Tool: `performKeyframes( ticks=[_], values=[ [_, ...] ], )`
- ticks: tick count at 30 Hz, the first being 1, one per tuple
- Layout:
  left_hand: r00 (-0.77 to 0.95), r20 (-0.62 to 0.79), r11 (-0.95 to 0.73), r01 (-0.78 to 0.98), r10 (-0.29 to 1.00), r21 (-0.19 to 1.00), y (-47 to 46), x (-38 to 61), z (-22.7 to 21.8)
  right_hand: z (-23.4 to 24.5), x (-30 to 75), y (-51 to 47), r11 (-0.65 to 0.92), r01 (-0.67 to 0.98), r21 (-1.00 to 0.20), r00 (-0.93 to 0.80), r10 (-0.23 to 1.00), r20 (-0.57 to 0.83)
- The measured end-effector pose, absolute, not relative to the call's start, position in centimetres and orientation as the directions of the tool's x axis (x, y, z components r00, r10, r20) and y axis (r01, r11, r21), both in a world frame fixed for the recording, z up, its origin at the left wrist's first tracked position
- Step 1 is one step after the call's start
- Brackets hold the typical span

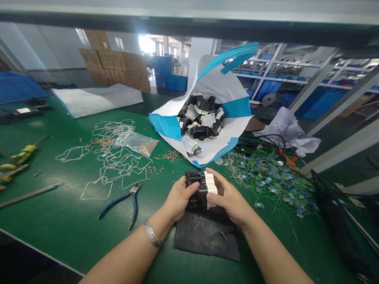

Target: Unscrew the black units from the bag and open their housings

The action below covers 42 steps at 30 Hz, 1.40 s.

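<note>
Between my two hands is a black and white plastic housing [203, 190], held just above a dark cloth mat [207, 238]. My left hand [181, 197] grips its black side, with the thumb across the front. On the white side, my right hand [226, 196] has its thumb in front and its fingers behind. Several brass-coloured screws [224, 235] lie on the mat. Beyond the hands, an open white and blue woven bag [233, 134] holds several similar black and white housings [204, 118]. Most of the fingertips are hidden behind the piece.
Blue-handled pliers [134, 203], bent wire loops [118, 161], loose screws [170, 155] and a plastic bag of screws [145, 146] lie left on the green table [68, 221]. A yellow-black screwdriver [19, 157] is farther left. Tangled green wires [275, 179] spread at right. A shelf edge [189, 17] crosses overhead.
</note>
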<state>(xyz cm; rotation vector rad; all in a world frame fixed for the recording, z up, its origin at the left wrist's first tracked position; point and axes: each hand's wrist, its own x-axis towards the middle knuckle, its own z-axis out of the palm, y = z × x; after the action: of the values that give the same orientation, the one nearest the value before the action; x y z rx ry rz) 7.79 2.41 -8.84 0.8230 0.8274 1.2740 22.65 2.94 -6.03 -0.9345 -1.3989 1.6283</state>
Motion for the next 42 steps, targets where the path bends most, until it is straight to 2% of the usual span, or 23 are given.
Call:
performKeyframes(
  ticks=[5,10,13,16,18,20,24,26,30,34,36,38,40,42],
  values=[
    [0.164,-0.171,0.232,-0.519,0.972,0.822,3.0,6.6,-8.0,-6.0,24.4,3.5,-0.163,-0.157,-0.974,-0.395,0.914,-0.089],
    [0.231,-0.239,0.33,-0.562,0.943,0.759,3.4,5.6,-8.3,-6.1,25.4,3.7,-0.318,-0.224,-0.921,-0.543,0.826,-0.154],
    [0.229,-0.25,0.339,-0.596,0.941,0.728,3.5,5.6,-8.7,-6.2,25.8,3.9,-0.335,-0.157,-0.929,-0.601,0.779,-0.179],
    [0.237,-0.255,0.348,-0.606,0.937,0.715,3.5,5.8,-8.8,-5.9,25.9,4.1,-0.17,0.087,-0.982,-0.487,0.852,-0.19],
    [0.244,-0.257,0.354,-0.598,0.935,0.719,3.3,6.1,-8.7,-5.4,25.4,3.9,-0.014,0.241,-0.97,-0.312,0.946,-0.091],
    [0.25,-0.257,0.357,-0.583,0.933,0.73,3.1,6.3,-8.5,-4.7,24.5,3.4,0.12,0.333,-0.935,-0.208,0.977,0.051],
    [0.239,-0.235,0.331,-0.559,0.942,0.76,2.7,6.6,-8.2,-3.8,22.3,1.7,0.39,0.452,-0.802,-0.324,0.91,0.26],
    [0.215,-0.197,0.285,-0.546,0.957,0.788,2.6,6.8,-8.1,-3.9,21.4,1.0,0.448,0.46,-0.767,-0.356,0.884,0.303],
    [0.181,-0.142,0.218,-0.534,0.973,0.817,2.4,7.0,-8.1,-4.7,20.6,0.3,0.54,0.495,-0.681,-0.314,0.842,0.439],
    [0.167,-0.148,0.217,-0.547,0.975,0.808,2.3,7.2,-8.0,-5.2,20.7,-0.2,0.662,0.623,-0.418,-0.329,0.706,0.628],
    [0.174,-0.154,0.226,-0.552,0.973,0.803,2.4,7.2,-8.0,-5.1,20.7,-0.4,0.685,0.662,-0.305,-0.36,0.646,0.673],
    [0.175,-0.161,0.232,-0.557,0.971,0.797,2.4,7.2,-8.0,-5.1,20.7,-0.5,0.677,0.691,-0.251,-0.374,0.633,0.678],
    [0.169,-0.168,0.235,-0.565,0.971,0.791,2.4,7.2,-8.0,-5.0,20.7,-0.5,0.667,0.689,-0.282,-0.369,0.659,0.655],
    [0.171,-0.178,0.245,-0.58,0.969,0.777,2.5,7.2,-8.0,-4.9,20.7,-0.3,0.635,0.612,-0.472,-0.334,0.748,0.573]
  ],
)
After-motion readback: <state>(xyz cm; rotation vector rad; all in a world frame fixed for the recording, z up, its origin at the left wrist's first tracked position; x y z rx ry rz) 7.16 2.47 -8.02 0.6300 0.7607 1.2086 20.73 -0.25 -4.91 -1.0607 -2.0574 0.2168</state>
